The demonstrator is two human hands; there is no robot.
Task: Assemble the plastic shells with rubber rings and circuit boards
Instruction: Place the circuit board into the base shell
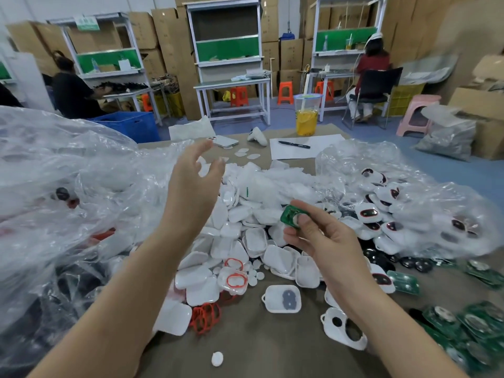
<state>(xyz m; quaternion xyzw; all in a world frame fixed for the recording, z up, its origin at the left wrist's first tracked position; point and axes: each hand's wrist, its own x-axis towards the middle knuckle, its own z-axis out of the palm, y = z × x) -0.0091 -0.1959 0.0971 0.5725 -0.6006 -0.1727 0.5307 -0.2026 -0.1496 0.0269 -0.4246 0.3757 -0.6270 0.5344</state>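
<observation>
My left hand (191, 181) is raised above the far side of the heap, with the fingers loosely spread and curved and nothing in them. My right hand (321, 241) sits lower and nearer to me. It pinches a small green circuit board (289, 215) between the thumb and the curled fingers, with the thumb pressed on the board's face.

Between and beyond my two hands lies the pile of white plastic shells (245, 236), many of them lying hollow side up. Just below my left forearm there is a tangle of red rubber rings (206, 317), and a few more rings rest in shells near it. Under my right wrist one shell with a grey pad (283, 298) lies apart from the pile on the brown table (259, 350). Beside my right forearm is a shell with two holes (343, 332). Near my left elbow a small white disc (217, 359) lies alone.

To the right of my right arm, green loose boards (469, 331) lie heaped together. Beyond my right hand a clear bag (436, 214) holds white shells with dark, red-rimmed windows. A big crumpled plastic bag (68, 173) billows to the left of my left arm. Well beyond both hands stand a cup of yellow drink (307, 115) and a black pen (294, 144) lying on a white sheet of paper (327, 144).
</observation>
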